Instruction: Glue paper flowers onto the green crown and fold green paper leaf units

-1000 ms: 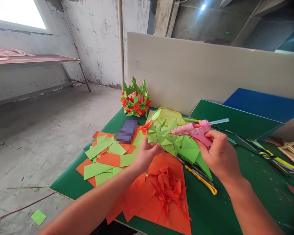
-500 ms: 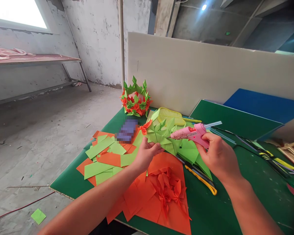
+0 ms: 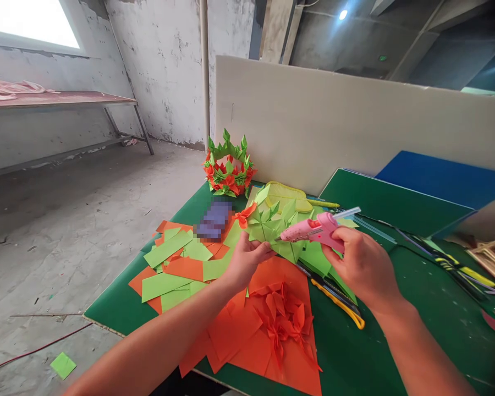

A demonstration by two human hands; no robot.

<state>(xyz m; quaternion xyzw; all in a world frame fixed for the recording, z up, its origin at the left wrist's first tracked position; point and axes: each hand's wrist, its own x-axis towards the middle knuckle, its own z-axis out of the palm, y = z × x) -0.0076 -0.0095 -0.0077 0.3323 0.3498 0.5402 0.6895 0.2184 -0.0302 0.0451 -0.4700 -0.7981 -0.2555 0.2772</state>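
Currently the left hand [image 3: 246, 258], partly closed, grips the near edge of a green folded-paper piece [image 3: 257, 230] between both hands; the right hand [image 3: 363, 265] curls round a pink glue gun [image 3: 311, 229]. Orange flowers [image 3: 282, 316] lie nearer, a paper crown [image 3: 230, 179] beyond the left.

A head-worn camera here looks forward and down, close above the wearer's two hands [image 3: 247, 259] and green table [image 3: 346, 363], floor [image 3: 86, 220] and wall [image 3: 165, 82] beyond.
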